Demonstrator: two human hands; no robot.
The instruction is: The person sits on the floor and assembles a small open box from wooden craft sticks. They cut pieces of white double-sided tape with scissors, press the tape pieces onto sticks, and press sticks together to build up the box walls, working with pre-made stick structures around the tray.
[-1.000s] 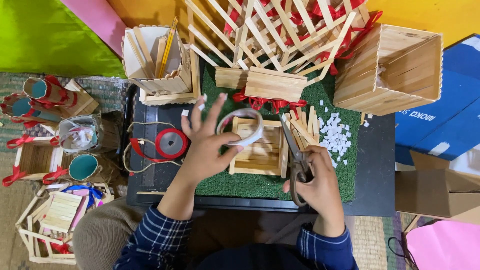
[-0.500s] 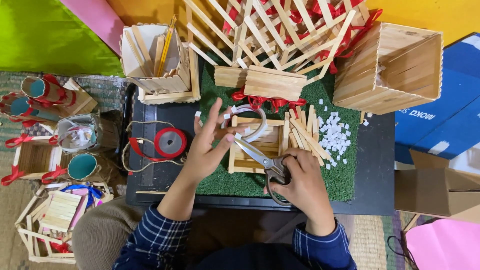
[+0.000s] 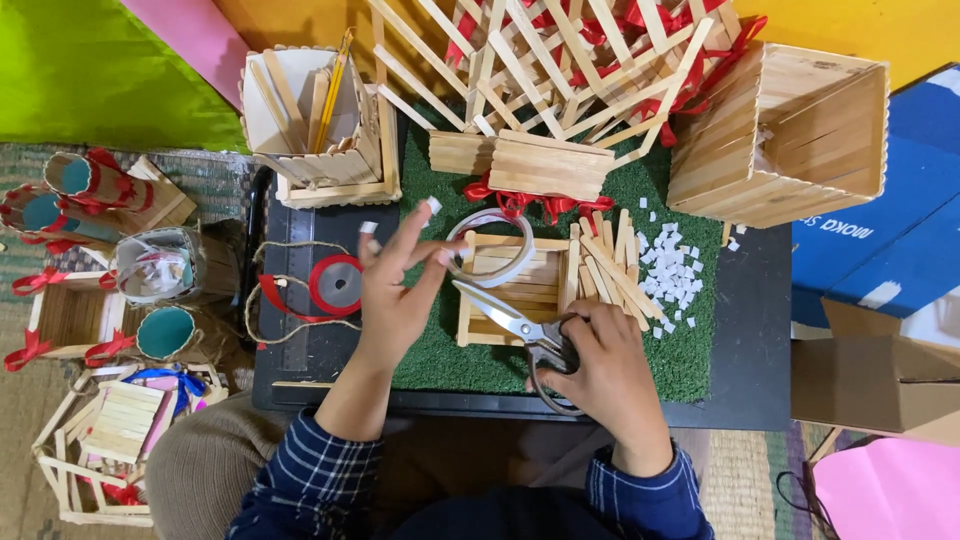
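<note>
My left hand (image 3: 395,290) hovers over the green mat (image 3: 690,370), holding a white roll of tape (image 3: 492,247) between thumb and fingers, with small white bits stuck on the fingertips. My right hand (image 3: 605,375) grips a pair of scissors (image 3: 505,318) by the handles, blades open and pointing left toward the tape. Under both lies a small flat frame of wooden sticks (image 3: 520,290). Loose wooden sticks (image 3: 605,265) and a scatter of small white squares (image 3: 675,275) lie to its right.
A red ribbon spool (image 3: 337,284) with twine sits on the black board (image 3: 320,360) at left. A stick-built holder with sticks (image 3: 315,125), a lattice stick structure (image 3: 570,60) and a wooden box (image 3: 790,135) stand at the back. Decorated cups (image 3: 165,265) and stick crafts lie on the floor left.
My right hand has turned the scissors from pointing up to pointing left toward the tape. My left hand with the tape shifted slightly.
</note>
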